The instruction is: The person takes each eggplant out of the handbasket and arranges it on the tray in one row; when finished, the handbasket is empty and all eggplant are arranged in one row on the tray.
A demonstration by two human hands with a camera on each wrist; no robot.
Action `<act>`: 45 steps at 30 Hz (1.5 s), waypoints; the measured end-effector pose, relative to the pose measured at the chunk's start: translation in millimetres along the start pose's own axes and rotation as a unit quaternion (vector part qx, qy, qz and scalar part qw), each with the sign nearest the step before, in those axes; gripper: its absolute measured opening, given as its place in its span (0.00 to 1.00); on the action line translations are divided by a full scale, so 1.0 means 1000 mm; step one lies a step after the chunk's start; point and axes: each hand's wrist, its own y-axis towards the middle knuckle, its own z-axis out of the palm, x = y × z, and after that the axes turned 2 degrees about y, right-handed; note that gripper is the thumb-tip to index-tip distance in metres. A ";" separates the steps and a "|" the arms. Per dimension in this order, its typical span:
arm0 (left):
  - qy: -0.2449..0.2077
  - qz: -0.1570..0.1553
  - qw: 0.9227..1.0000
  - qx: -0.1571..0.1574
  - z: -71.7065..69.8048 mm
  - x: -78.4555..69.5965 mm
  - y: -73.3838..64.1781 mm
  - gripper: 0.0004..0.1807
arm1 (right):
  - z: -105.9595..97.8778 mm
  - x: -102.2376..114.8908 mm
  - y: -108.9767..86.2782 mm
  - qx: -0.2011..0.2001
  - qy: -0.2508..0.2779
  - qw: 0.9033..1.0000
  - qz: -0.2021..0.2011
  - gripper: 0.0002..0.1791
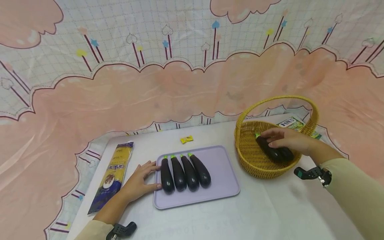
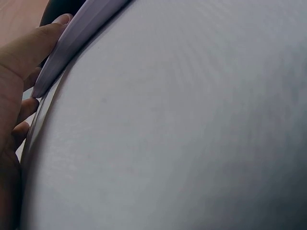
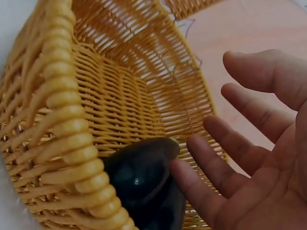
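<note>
Several dark eggplants (image 1: 201,171) with green stem ends lie side by side on a lilac tray (image 1: 223,186). My left hand (image 1: 139,183) rests at the tray's left edge, thumb and fingers spread loosely. In the left wrist view its thumb tip lies over the tray rim (image 2: 79,40). My right hand (image 1: 289,139) is inside the yellow wicker basket (image 1: 255,170), over two eggplants (image 1: 268,149) lying there. In the right wrist view its fingers are spread and extended, with one fingertip right at a glossy eggplant (image 3: 136,167).
A blue and yellow packet (image 1: 112,176) lies left of the tray. Behind the tray is a small yellow wrapper (image 1: 186,139). A green FOX'S packet (image 1: 291,123) sits behind the basket, whose tall handle (image 1: 282,97) arches over it. A patterned cloth (image 1: 180,86) hangs at the back.
</note>
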 end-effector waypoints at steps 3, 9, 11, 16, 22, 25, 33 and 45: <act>-0.002 0.003 1.000 -0.001 0.000 0.000 0.000 0.42 | -0.001 -0.004 0.003 -0.004 -0.011 1.000 0.016 0.31; -0.005 0.002 1.000 0.000 0.000 -0.003 0.000 0.42 | 0.002 -0.007 0.011 -0.012 -0.056 0.998 0.022 0.29; -0.004 0.001 1.000 0.000 0.000 -0.003 0.000 0.42 | 0.004 -0.006 0.013 -0.014 -0.070 0.997 0.023 0.29; -0.001 0.000 1.000 -0.001 0.000 -0.003 -0.001 0.41 | 0.012 -0.005 0.017 -0.012 -0.082 0.996 0.041 0.30; 0.001 -0.005 1.000 0.000 -0.001 -0.004 -0.001 0.42 | 0.020 -0.005 0.022 -0.004 -0.089 0.995 0.044 0.31; 0.002 -0.004 1.000 -0.001 -0.001 -0.004 -0.001 0.42 | 0.023 -0.004 0.025 -0.001 -0.109 0.993 0.045 0.32; -0.001 -0.004 1.000 0.000 0.000 -0.002 -0.001 0.41 | 0.031 -0.001 0.028 0.036 -0.126 0.990 0.061 0.32; -0.004 -0.004 1.000 0.000 0.000 -0.002 -0.001 0.42 | 0.032 -0.001 0.025 0.014 -0.114 0.992 0.058 0.33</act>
